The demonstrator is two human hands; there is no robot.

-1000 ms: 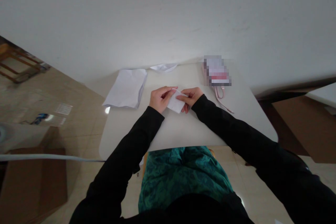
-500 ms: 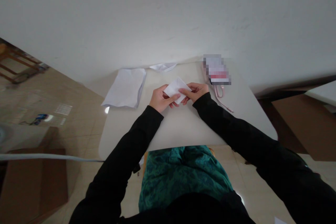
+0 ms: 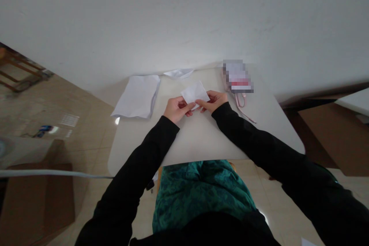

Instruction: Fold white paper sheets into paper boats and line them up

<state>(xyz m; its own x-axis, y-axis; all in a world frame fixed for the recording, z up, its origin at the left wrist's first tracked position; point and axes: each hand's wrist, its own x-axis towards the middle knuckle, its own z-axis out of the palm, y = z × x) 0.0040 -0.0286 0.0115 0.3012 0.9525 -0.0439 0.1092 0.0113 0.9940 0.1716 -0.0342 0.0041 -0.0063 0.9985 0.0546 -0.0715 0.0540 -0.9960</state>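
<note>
A small folded piece of white paper [image 3: 195, 92] is held between my two hands above the middle of the white table [image 3: 196, 142]. My left hand [image 3: 177, 110] pinches its lower left edge, thumb on top and fingers curled beneath. From the right, my right hand [image 3: 213, 101] grips the lower right part, its thumb tip close to the left thumb. Parts of the fingers are hidden under the paper. Behind it, against the wall, lies a folded paper shape [image 3: 178, 73], pointed at both ends. Left of my hands is a stack of white sheets [image 3: 138, 96].
A pink cable [image 3: 241, 102] lies at the back right beside a blurred-out object [image 3: 238, 77]. The wall [image 3: 184, 19] rises behind the table. Cardboard boxes stand on the floor, one at the left [image 3: 37, 200] and one at the right [image 3: 337, 134].
The paper has turned and tilted slightly between my fingers, showing more of its upper face. My right thumb has slid down and left towards its lower edge.
</note>
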